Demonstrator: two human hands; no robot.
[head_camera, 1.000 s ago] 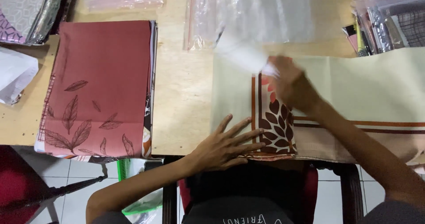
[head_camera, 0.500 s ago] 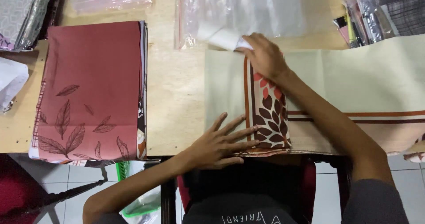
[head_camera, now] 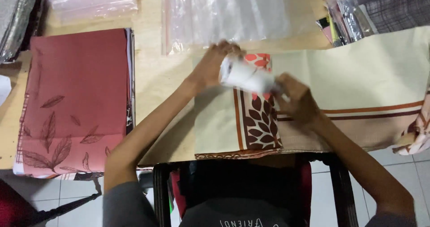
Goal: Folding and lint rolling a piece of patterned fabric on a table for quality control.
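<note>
Holding a white paper roll [head_camera: 245,76] between your left hand [head_camera: 214,65] and right hand [head_camera: 296,99], each grip closed on one end, you keep it level above the cream leaf-print cloth [head_camera: 251,119] spread flat on the wooden surface [head_camera: 156,74].

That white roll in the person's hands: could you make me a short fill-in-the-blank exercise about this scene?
1. Both hands hold a white roll above the ____ cloth.
2. The leaf band on that cloth is brown and ____.
3. The folded red cloth lies to the ____ of the cream one.
4. Clear ____ bags lie at the table's far edge.

Missing words: cream; orange; left; plastic
</note>
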